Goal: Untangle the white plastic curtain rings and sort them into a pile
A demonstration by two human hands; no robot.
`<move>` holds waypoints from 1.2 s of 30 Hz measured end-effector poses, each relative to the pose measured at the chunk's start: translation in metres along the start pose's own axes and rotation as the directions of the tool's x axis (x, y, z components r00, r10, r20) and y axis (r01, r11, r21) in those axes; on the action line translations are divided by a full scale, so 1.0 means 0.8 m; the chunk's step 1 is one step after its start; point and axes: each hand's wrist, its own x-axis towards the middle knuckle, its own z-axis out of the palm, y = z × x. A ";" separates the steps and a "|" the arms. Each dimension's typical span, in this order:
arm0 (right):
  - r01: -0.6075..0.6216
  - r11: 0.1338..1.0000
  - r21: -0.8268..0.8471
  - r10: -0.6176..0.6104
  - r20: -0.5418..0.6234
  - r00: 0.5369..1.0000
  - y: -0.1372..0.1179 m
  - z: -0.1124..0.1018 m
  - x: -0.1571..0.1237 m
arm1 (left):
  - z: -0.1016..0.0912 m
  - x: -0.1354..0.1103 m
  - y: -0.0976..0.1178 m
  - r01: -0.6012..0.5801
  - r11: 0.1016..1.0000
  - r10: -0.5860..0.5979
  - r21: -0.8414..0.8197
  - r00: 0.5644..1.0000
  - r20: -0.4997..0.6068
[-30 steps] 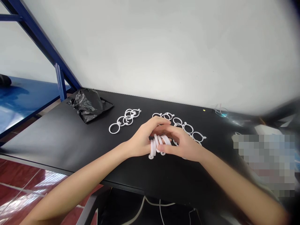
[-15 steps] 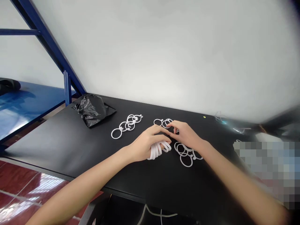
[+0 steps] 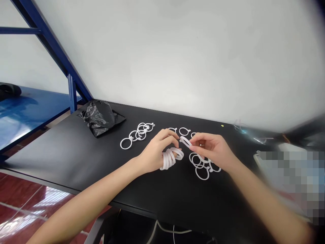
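My left hand (image 3: 154,152) is curled above the black table (image 3: 63,156), with several white plastic rings (image 3: 172,157) stacked on its fingers. My right hand (image 3: 214,149) pinches a single white ring (image 3: 186,141) by its edge and holds it against the left hand's fingertips. Under the right hand a loose heap of white rings (image 3: 201,166) lies on the table. One more ring (image 3: 184,131) rests just behind the hands.
A cluster of linked white rings (image 3: 137,134) lies to the left of the hands. A crumpled black plastic bag (image 3: 100,117) sits at the table's far left corner. Blue metal shelving (image 3: 50,51) stands at the left. A cable hangs below the table's front edge.
My right hand reached back to the rings behind, picked one up and brought it to my left fingertips. The left hand kept its stack of rings and barely moved.
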 end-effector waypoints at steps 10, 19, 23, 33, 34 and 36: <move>0.041 0.967 0.252 -0.065 0.088 0.994 -0.006 0.029 -0.024 | 0.004 -0.002 -0.004 -0.139 0.990 0.138 0.000 0.979 0.149; -0.017 0.968 0.249 0.019 -0.007 1.000 -0.002 0.038 -0.027 | 0.005 -0.003 -0.004 -0.170 0.985 0.162 0.037 0.973 0.165; 0.007 0.958 0.286 -0.001 -0.021 1.000 0.001 0.041 -0.029 | 0.005 -0.003 -0.002 -0.139 0.990 0.142 -0.029 0.972 0.188; 0.089 0.968 0.233 -0.120 0.124 0.985 0.005 0.059 -0.045 | 0.035 -0.002 0.022 0.651 0.290 -0.389 -0.702 0.750 0.535; 0.050 0.974 0.222 -0.086 0.155 0.984 0.004 0.062 -0.046 | 0.040 -0.002 0.022 0.671 0.212 -0.375 -0.711 0.727 0.574; -0.011 0.982 0.190 -0.027 0.193 0.981 0.005 0.068 -0.046 | 0.046 -0.003 0.024 0.679 0.090 -0.350 -0.728 0.706 0.616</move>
